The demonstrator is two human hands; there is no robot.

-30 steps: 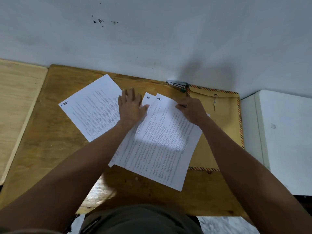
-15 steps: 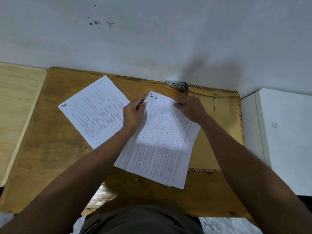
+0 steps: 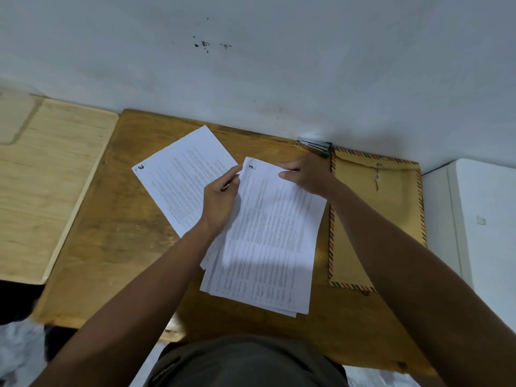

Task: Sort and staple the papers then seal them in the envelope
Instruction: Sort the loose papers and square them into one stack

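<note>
A stack of printed white papers (image 3: 268, 241) lies in the middle of the wooden table (image 3: 117, 241), its top sheet marked with a handwritten number at the upper left corner. My left hand (image 3: 220, 199) grips the stack's left edge near that corner. My right hand (image 3: 307, 177) holds the stack's top edge, fingers curled on it. One separate printed sheet (image 3: 181, 177) lies to the left, partly under my left hand. A brown envelope (image 3: 391, 213) with a striped border and a string clasp lies to the right, partly under the stack and my right arm. A metal stapler (image 3: 314, 146) sits by the wall.
A white wall runs right behind the table. A lighter wooden board (image 3: 42, 191) adjoins the table on the left, and a white cabinet (image 3: 480, 219) stands on the right. My lap is at the table's near edge.
The fanned sheets were pulled together into one squared stack. My left hand went from lying flat on the papers to gripping the stack's left edge. The right hand stayed at the top edge.
</note>
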